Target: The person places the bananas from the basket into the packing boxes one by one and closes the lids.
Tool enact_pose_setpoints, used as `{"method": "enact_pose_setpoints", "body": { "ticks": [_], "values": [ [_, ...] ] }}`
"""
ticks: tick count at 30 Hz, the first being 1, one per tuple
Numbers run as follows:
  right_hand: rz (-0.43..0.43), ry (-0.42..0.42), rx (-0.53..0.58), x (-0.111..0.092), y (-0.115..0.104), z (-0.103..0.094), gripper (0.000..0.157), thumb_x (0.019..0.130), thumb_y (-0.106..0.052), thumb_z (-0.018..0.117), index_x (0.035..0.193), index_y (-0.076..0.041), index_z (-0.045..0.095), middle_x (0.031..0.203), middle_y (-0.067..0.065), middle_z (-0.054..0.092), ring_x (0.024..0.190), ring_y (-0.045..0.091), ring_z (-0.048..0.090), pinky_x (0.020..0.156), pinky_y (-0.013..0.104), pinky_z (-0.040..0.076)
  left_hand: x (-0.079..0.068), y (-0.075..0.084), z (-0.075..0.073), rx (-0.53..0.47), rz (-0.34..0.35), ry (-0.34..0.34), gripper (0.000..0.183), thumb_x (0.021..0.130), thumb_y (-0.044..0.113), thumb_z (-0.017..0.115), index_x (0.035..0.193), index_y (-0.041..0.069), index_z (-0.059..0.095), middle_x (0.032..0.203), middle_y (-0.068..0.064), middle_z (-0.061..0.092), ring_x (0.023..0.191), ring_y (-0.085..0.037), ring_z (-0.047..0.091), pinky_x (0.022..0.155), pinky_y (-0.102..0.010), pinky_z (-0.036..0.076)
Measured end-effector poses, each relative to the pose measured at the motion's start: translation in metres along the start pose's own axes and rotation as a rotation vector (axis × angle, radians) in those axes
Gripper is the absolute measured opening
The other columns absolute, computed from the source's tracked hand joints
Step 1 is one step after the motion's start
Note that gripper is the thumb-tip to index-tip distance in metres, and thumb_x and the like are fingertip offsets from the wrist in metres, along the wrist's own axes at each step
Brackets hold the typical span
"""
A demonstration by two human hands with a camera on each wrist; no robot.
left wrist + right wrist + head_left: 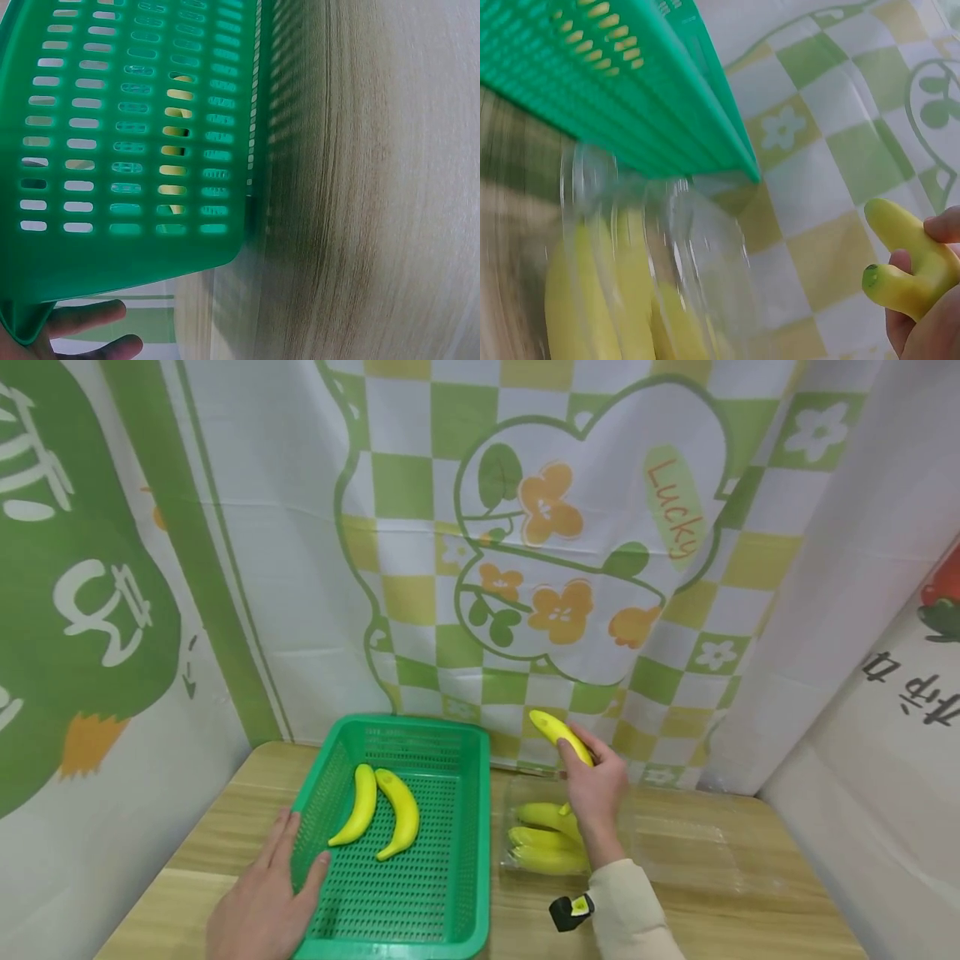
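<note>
My right hand [596, 777] holds a yellow banana [553, 729] above a clear plastic box [513, 789]. In the right wrist view, the fingers and thumb close around the banana [930, 262], and two green-tipped ends stick out. Several yellow bananas [543, 839] lie in the box below. My left hand [266, 889] rests at the left rim of a green basket [480, 827], its thumb over the inside. In the left wrist view, two fairly straight fingers [86, 316] show past the rim. Inside the basket lie two bananas [362, 802], side by side.
The basket and box stand next to each other on a wood-grain table [202, 843]. A clear lid [697, 835] lies open to the right of the box. Behind hangs a checked green and yellow cloth [412, 485], with printed sheets on both sides.
</note>
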State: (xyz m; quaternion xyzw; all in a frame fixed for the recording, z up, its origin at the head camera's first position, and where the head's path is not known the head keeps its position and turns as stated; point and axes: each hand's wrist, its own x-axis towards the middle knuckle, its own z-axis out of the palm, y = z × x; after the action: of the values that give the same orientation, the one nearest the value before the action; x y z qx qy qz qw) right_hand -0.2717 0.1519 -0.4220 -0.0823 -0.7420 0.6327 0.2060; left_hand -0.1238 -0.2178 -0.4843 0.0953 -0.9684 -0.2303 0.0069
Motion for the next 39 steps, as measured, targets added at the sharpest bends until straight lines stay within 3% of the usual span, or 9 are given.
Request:
{"method": "enact_pose_setpoints", "body": {
  "ticks": [9, 19, 28, 39],
  "values": [
    [0.008, 0.051, -0.071, 0.008, 0.011, -0.033, 0.036, 0.099, -0.022, 0.076, 0.134, -0.012, 0.075, 0.134, 0.018, 0.073, 0.062, 0.0, 0.063, 0.059, 0.016, 0.058, 0.002, -0.002, -0.002, -0.003, -0.021, -0.036, 0.091, 0.108, 0.07, 0.027, 0.172, 0.011, 0.002, 0.18, -0.014, 0.001, 0.142, -0.063, 0.043, 0.09, -0.07, 0.056],
    [0.006, 0.102, -0.104, 0.018, 0.022, -0.07, 0.04, 0.1, -0.026, 0.076, 0.135, -0.006, 0.073, 0.135, 0.023, 0.071, 0.066, -0.009, 0.066, 0.061, 0.012, 0.058, 0.003, -0.004, -0.004, 0.006, -0.02, -0.054, 0.092, 0.108, 0.07, 0.027, 0.171, 0.009, 0.001, 0.18, -0.018, 0.002, 0.141, -0.064, 0.043, 0.083, -0.065, 0.059],
    [-0.041, 0.191, -0.161, 0.026, 0.035, -0.11, 0.042, 0.099, -0.029, 0.078, 0.133, -0.004, 0.074, 0.132, 0.022, 0.073, 0.064, -0.014, 0.065, 0.061, 0.013, 0.059, 0.005, -0.002, -0.002, 0.002, -0.022, -0.054, 0.092, 0.108, 0.071, 0.027, 0.171, 0.009, 0.001, 0.18, -0.017, 0.003, 0.141, -0.063, 0.044, 0.084, -0.066, 0.058],
    [0.059, 0.235, -0.222, 0.03, 0.053, -0.149, 0.046, 0.1, -0.035, 0.076, 0.138, -0.011, 0.072, 0.142, 0.017, 0.068, 0.073, -0.019, 0.062, 0.067, 0.013, 0.061, 0.007, -0.001, -0.002, 0.008, -0.016, -0.065, 0.093, 0.108, 0.07, 0.027, 0.171, 0.007, 0.0, 0.179, -0.019, 0.002, 0.143, -0.064, 0.04, 0.09, -0.07, 0.056]
  ]
}}
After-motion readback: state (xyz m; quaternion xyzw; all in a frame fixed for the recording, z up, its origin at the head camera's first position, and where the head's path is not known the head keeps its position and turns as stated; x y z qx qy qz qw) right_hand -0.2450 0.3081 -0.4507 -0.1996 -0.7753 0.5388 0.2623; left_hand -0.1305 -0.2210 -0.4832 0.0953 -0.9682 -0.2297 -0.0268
